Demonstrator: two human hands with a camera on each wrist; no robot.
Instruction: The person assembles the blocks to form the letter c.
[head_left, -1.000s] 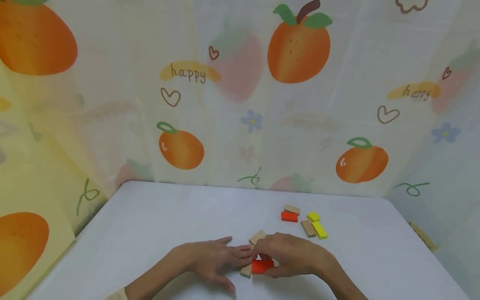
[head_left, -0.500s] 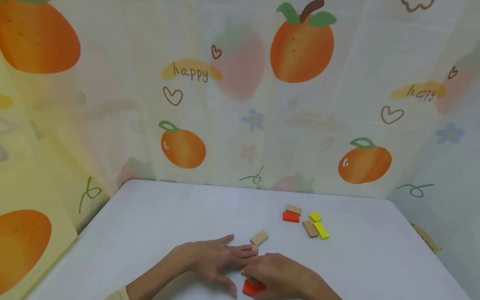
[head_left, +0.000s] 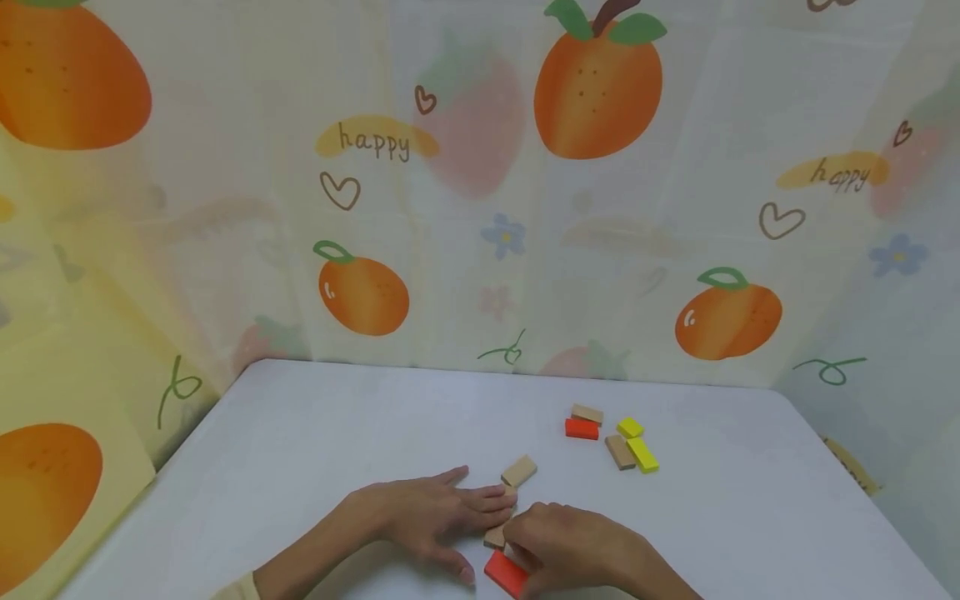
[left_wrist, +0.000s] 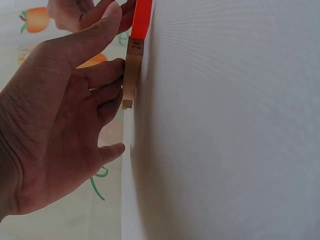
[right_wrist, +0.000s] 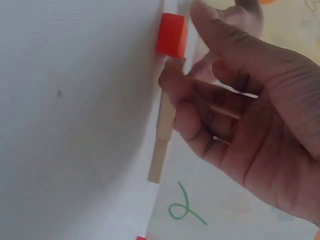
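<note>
My left hand [head_left: 442, 508] lies spread, its fingertips resting on a row of plain wooden blocks. The near block [head_left: 496, 536] of that row shows beside the fingers, and a far one [head_left: 519, 472] beyond them; the part between is mostly hidden. In the left wrist view, a block end [left_wrist: 135, 46] bears the number 28. A red block [head_left: 507, 573] lies slantwise at the row's near end. My right hand [head_left: 573, 542] is over its right side, fingers bent. In the right wrist view, the index fingertip overlaps the wooden row and the thumb stands apart from the red block.
Farther back on the white table [head_left: 360, 425] lie another red block [head_left: 582, 429] with a plain block [head_left: 587, 413] behind it. To their right are two yellow blocks [head_left: 642, 455] and a brown block [head_left: 620, 452]. A fruit-print cloth [head_left: 465, 275] hangs behind the table.
The red block has moved nearer to me and turned slantwise, away from the row's right side. My right hand went with it, then shifted slightly right. My left hand stays put.
</note>
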